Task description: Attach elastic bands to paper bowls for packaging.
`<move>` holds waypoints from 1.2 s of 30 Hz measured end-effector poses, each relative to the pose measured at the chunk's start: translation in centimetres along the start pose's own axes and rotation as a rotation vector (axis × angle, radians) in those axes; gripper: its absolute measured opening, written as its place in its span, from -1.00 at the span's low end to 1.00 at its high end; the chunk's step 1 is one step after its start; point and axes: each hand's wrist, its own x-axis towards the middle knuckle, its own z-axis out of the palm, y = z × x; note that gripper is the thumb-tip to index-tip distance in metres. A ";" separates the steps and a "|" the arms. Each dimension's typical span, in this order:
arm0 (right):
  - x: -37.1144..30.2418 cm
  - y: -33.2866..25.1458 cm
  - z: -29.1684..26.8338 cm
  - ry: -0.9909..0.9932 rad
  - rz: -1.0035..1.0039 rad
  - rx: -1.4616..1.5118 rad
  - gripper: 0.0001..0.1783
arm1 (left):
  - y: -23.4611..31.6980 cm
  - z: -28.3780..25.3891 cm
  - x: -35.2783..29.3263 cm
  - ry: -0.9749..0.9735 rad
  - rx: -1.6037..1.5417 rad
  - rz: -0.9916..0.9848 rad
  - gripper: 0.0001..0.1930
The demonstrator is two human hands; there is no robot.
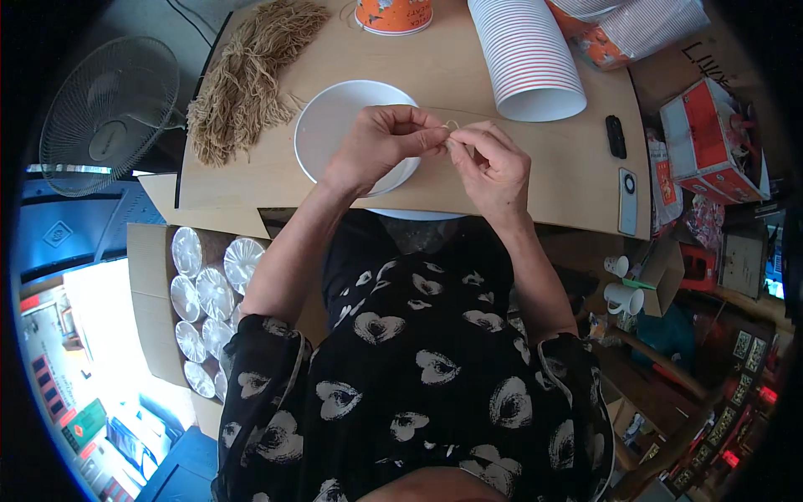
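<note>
My left hand point(376, 149) and my right hand point(493, 165) meet over the table, each closed in a pinch. Between their fingertips is a thin tan string point(452, 125), bent into a small loop; its ends are hidden by the fingers. Below and partly behind my left hand sits a round white tub point(328, 125) with its mouth facing up. A thick bundle of tan strings point(242, 84) lies at the far left of the table, and a long thin strand seems to run behind my hands.
A stack of white paper tubs point(535, 63) lies beyond my right hand, with an orange tub point(393, 15) at the far edge. A phone point(627, 201) and a small black object point(616, 136) lie at right. Left are a fan point(113, 117) and a carton point(152, 284) of wrapped stacks.
</note>
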 end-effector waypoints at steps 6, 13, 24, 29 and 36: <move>-0.1 0.4 0.0 0.000 0.043 0.103 -0.91 | -0.2 -0.2 -0.2 -0.038 -0.122 -0.004 -0.78; -0.1 0.3 -0.4 -0.064 0.140 0.158 -0.94 | -0.1 -0.2 -0.1 -0.059 -0.091 -0.001 -0.73; 0.3 0.4 -0.6 -0.023 0.247 0.259 -0.93 | 0.4 0.1 -0.4 -0.091 -0.007 0.016 -0.71; 0.3 0.3 -1.0 -0.023 0.243 0.283 -0.94 | 0.6 0.3 -0.5 -0.111 -0.007 0.022 -0.73; 0.3 0.9 -1.7 -0.050 0.256 0.305 -0.89 | 0.7 0.3 0.0 -0.115 0.015 -0.003 -0.74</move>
